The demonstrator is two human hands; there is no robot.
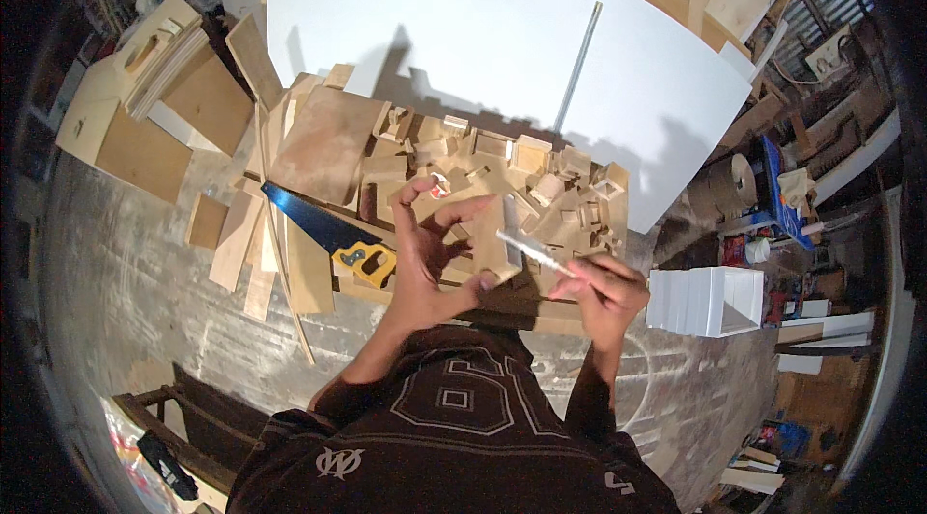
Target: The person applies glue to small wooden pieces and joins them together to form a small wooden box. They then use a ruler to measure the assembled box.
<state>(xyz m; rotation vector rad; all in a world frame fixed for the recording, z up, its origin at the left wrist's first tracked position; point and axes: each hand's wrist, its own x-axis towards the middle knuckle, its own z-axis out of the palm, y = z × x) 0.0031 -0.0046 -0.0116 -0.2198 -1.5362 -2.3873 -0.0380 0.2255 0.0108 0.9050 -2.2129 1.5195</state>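
Observation:
My left hand (425, 258) grips a small pale wooden piece (491, 236) between thumb and fingertips, above the bench. It looks like a little box or block, with a whitish edge along its right side. In my right hand (606, 290) is a thin stick with a white, coated-looking end (529, 250), pinched between thumb and fingers. Its tip touches or nearly touches the piece's right edge; I cannot tell which. Beyond my hands, several small wooden boxes and blocks (531, 157) crowd the bench. A handsaw (304, 215) with a yellow handle lies left of my left hand.
A large white panel (483, 31) stands behind the bench, with a metal rod (579, 65) against it. Wooden boards (237, 239) lean at the left, near a wooden cabinet-like box (145, 142). A white open box (719, 302) sits to the right. A dark bench (198, 432) is at lower left.

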